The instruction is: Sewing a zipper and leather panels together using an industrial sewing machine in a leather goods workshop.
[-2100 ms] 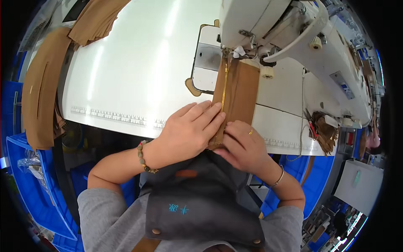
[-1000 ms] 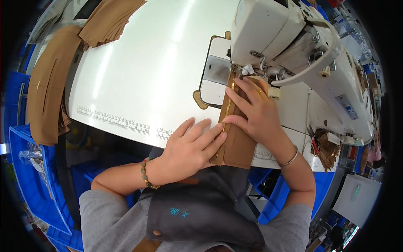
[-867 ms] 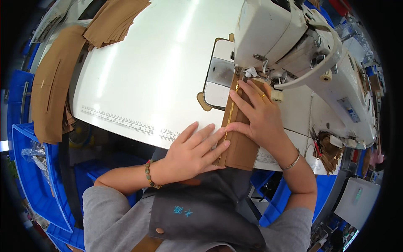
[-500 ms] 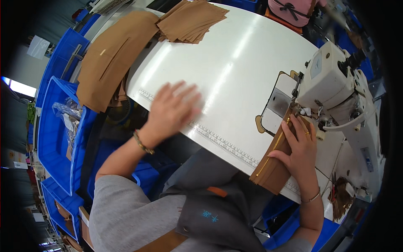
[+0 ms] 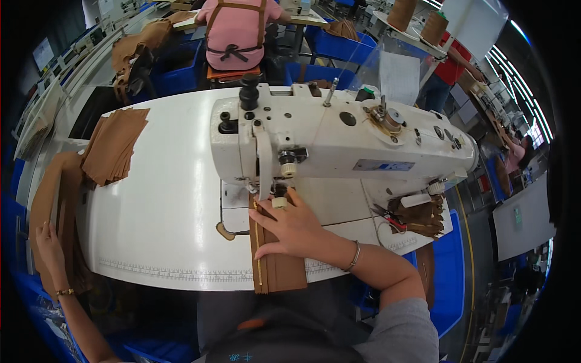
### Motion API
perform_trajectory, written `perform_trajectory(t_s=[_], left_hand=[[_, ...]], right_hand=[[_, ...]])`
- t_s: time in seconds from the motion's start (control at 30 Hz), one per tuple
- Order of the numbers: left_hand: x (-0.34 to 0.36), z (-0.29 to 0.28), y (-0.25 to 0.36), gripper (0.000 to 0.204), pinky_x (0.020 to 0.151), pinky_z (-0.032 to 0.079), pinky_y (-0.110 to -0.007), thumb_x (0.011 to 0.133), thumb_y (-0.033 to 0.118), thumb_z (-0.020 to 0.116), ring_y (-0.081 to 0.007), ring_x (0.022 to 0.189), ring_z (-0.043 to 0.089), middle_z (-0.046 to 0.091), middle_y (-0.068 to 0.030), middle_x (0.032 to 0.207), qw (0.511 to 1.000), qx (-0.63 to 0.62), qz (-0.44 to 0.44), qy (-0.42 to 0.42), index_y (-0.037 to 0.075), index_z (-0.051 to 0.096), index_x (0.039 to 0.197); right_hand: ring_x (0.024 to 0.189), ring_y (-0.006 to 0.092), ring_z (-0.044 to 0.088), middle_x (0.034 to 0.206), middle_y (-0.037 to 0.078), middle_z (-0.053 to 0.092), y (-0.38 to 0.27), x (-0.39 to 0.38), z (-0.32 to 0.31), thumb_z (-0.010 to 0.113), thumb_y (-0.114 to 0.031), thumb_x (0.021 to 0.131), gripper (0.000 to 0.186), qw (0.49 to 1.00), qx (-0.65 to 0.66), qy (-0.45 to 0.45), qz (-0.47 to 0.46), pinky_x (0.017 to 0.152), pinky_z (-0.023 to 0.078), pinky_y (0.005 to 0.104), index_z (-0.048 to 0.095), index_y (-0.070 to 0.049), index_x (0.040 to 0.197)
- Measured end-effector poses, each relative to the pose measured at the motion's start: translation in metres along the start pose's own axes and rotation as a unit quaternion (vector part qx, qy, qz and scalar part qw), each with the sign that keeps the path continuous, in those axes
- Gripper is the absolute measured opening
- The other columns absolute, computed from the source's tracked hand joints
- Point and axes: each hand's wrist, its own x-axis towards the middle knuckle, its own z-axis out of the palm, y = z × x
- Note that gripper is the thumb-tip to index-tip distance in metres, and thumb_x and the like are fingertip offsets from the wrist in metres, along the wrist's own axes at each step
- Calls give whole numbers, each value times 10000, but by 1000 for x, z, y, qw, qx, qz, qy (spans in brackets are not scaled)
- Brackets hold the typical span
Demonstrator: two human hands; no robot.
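At the far left, my left hand [image 5: 51, 251] lies with fingers stretched out against a large brown panel [image 5: 68, 175] that hangs over the table's end. A long slit runs down that panel. My right hand [image 5: 295, 228] is spread flat, palm down, on a folded brown fabric piece [image 5: 285, 271] at the front of the sewing machine [image 5: 327, 142]. Along the piece's left side runs a thin gold zipper [image 5: 260, 266]. Its far end goes under the machine's head, where the needle area is partly hidden by machine parts and my fingers.
A fanned stack of brown pieces [image 5: 115, 145] lies on the white table [image 5: 163, 199] at the back left. Red-handled scissors [image 5: 393, 222] and brown scraps [image 5: 426, 216] lie right of the machine. Blue bins [image 5: 448, 278] stand around. A person in pink [image 5: 236, 33] sits beyond the table.
My left hand has gone from above the table to the brown panel at the far left. The view has turned to the right. My right hand stays on the zippered piece.
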Motion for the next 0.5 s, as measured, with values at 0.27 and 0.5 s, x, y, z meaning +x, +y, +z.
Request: perform_trajectory(t_s=[0.27, 0.5], left_hand=[[-110, -88, 147, 596, 1139, 414, -334, 980, -104, 496, -237, 1401, 548, 584, -189, 1492, 856, -400, 194, -265, -64, 413, 1569], [-187, -102, 285, 761, 631, 490, -372, 965, 64, 613, -277, 612, 598, 535, -173, 690, 621, -399, 410, -537, -7, 269, 1640]], right_hand=[[1219, 350, 615, 1390, 213, 625, -4, -2, 3, 632, -798, 791, 948, 1000, 1, -4, 9, 1164, 334, 609, 671, -27, 1340], [1328, 387, 558, 1494, 201, 549, -4, -3, 3, 719, -731, 757, 923, 1000, 18, -10, 15, 1142, 331, 587, 641, -38, 1362]])
